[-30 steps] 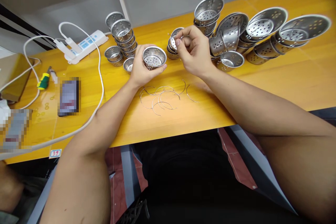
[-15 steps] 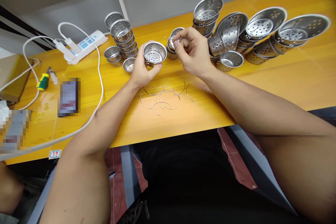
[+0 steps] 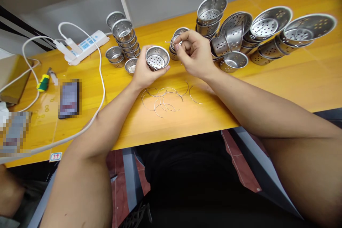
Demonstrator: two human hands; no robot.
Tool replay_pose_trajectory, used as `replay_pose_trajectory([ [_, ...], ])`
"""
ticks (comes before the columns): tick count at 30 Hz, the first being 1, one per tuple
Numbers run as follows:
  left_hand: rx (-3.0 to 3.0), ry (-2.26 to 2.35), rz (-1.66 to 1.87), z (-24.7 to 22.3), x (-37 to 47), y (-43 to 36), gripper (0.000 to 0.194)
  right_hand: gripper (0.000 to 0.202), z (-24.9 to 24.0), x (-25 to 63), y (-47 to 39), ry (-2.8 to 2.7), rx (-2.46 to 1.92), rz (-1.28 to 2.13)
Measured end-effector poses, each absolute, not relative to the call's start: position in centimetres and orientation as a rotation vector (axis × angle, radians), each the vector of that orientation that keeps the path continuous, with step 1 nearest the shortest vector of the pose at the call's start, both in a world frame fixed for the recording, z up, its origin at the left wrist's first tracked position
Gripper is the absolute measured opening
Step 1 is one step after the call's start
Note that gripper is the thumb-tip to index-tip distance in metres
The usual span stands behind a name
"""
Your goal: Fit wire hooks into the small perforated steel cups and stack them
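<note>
Wrapped round a small perforated metal cup (image 3: pixel 157 58), my left hand (image 3: pixel 144 69) keeps it above the table with its mouth tilted toward me. My right hand (image 3: pixel 193 51) pinches a thin wire handle (image 3: pixel 169 42) between thumb and forefinger, just right of the cup and apart from it. Most of that wire is hidden by the fingers. Below the hands, several curved wire handles (image 3: pixel 168 100) lie loose on the table (image 3: pixel 197 117). Partly behind my right hand stands a short stack of perforated cups (image 3: pixel 179 35).
More perforated cups stand in a stack (image 3: pixel 124 32) at left. Larger stacked cups (image 3: pixel 272 26) fill the back right, with a single cup (image 3: pixel 234 61) before them. At left are a power strip (image 3: pixel 87 46), white cable (image 3: pixel 100 74), screwdriver (image 3: pixel 43 82) and phone (image 3: pixel 69 99).
The cup in my left hand has tipped slightly and sits a little lower. My right hand has turned a little, and the wire end sticks out further left toward the cup.
</note>
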State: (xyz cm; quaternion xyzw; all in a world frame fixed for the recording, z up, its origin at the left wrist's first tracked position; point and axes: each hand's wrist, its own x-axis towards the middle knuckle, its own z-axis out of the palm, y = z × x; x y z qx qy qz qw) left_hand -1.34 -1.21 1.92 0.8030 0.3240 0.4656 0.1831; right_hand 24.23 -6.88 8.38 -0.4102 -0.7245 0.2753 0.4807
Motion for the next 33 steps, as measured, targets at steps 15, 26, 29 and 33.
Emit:
replay_pose_trajectory([
  [15, 2.237, 0.842, 1.426, 1.5, -1.2, -1.0, 0.089, 0.057, 7.1, 24.0, -5.3, -1.687, -0.804, 0.573],
  [26, 2.21, 0.688, 1.341, 1.5, -0.2, -1.5, 0.103, 0.05, 7.9, 23.0, -6.8, -1.725, -0.887, 0.523],
  [29, 2.223, 0.666, 1.31, 1.6, 0.0, -1.8, 0.111, 0.048, 7.4, 23.0, -6.4, -1.712, -0.893, 0.514],
  [33, 2.23, 0.651, 1.295, 1.8, 0.1, -2.1, 0.113, 0.045, 7.2, 22.8, -6.3, -1.699, -0.903, 0.506],
])
